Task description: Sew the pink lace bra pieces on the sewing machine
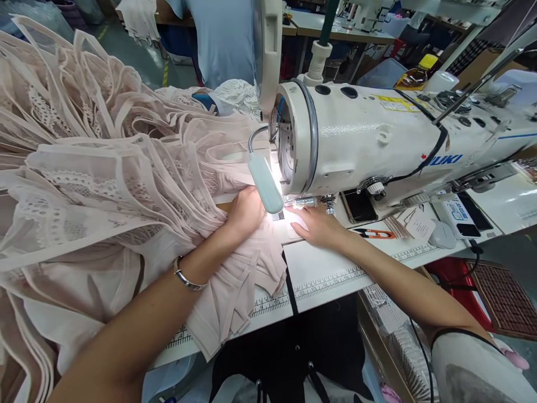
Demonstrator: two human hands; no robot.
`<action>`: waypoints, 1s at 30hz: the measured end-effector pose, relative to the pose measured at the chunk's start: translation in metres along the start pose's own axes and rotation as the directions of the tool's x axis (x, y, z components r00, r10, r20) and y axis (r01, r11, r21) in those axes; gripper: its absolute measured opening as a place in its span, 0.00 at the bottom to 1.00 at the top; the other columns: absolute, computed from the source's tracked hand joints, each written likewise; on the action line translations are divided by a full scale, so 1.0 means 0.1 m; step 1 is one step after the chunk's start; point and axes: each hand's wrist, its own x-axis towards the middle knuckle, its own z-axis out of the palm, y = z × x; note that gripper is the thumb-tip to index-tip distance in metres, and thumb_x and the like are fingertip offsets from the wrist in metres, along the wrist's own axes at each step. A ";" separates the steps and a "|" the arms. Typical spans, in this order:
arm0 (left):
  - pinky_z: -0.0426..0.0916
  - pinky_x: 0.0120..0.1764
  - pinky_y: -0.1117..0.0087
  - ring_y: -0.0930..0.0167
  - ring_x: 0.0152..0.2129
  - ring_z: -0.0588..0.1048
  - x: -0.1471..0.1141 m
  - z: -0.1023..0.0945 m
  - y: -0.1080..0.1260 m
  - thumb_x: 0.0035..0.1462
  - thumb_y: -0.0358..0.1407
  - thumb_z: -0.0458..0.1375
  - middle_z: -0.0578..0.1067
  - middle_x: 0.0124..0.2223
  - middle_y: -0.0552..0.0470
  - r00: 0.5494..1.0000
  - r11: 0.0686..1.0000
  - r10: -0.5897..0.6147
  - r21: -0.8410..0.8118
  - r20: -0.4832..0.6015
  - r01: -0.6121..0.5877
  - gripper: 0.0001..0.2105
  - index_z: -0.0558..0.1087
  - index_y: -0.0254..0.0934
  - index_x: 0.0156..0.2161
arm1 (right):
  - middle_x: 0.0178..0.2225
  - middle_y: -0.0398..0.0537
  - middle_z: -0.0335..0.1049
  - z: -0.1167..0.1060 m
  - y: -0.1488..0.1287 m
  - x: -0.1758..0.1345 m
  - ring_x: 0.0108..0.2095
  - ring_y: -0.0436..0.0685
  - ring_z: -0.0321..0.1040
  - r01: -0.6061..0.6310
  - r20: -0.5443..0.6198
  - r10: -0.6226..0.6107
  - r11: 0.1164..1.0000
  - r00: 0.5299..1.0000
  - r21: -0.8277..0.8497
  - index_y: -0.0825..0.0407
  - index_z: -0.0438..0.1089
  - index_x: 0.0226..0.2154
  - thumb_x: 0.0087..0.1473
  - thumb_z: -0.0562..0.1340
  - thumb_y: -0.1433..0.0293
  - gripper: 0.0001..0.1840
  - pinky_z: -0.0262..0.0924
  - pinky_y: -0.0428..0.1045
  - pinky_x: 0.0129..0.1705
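Note:
My left hand [247, 211] is closed at the left of the sewing machine's [356, 134] needle area, fingers curled into a pale pink lace-trimmed garment [264, 246]; the lamp partly hides its fingertips. My right hand [316, 224] lies to the right of the needle, under the machine arm. Its thumb and fingers are spread, with the tips at a brightly lit pale patch beside the presser foot. A small grey-green lamp [266, 184] on a bent neck hangs in front of the needle, which I cannot see.
A large heap of pink lace garments [104, 184] covers the left side. On the right lie a phone [359, 206], orange-handled thread snips [375, 234], paper tags [419, 225] and a white case [442, 237]. A ruler strip [331, 284] runs along the table's front edge. Beyond sits a person in blue [222, 42].

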 end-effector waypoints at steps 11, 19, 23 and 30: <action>0.64 0.28 0.72 0.72 0.23 0.67 0.10 -0.10 0.04 0.49 0.34 0.58 0.63 0.21 0.58 0.970 0.942 0.005 -0.328 0.244 0.078 0.08 0.62 0.40 0.24 | 0.53 0.55 0.73 0.01 -0.06 -0.03 0.43 0.63 0.72 -0.017 0.016 0.018 0.997 1.000 -0.079 0.46 0.61 0.66 0.70 0.47 0.62 0.26 0.57 0.63 0.57; 0.69 0.44 0.65 0.65 0.34 0.72 -0.03 -0.01 0.05 0.55 0.35 0.53 0.69 0.26 0.51 0.968 0.983 0.184 -0.015 0.172 -0.184 0.10 0.59 0.41 0.23 | 0.52 0.57 0.74 0.04 -0.09 -0.07 0.54 0.68 0.66 0.045 -0.079 -0.063 0.976 0.995 -0.213 0.51 0.64 0.64 0.71 0.48 0.64 0.26 0.56 0.62 0.59; 0.69 0.46 0.65 0.64 0.35 0.72 -0.05 -0.02 0.06 0.53 0.38 0.57 0.68 0.25 0.53 0.961 0.974 0.214 0.043 0.178 -0.224 0.13 0.57 0.42 0.23 | 0.53 0.57 0.74 0.03 -0.10 -0.08 0.55 0.68 0.65 0.033 -0.063 -0.047 0.979 0.997 -0.203 0.51 0.63 0.66 0.71 0.47 0.64 0.26 0.57 0.62 0.58; 0.71 0.43 0.65 0.64 0.33 0.73 0.00 0.01 0.01 0.53 0.34 0.56 0.70 0.26 0.52 0.987 0.987 0.153 0.041 0.054 -0.155 0.10 0.62 0.42 0.23 | 0.54 0.57 0.73 0.03 -0.10 -0.07 0.53 0.68 0.66 0.026 -0.058 -0.038 0.981 0.998 -0.190 0.51 0.62 0.66 0.70 0.46 0.64 0.27 0.56 0.63 0.58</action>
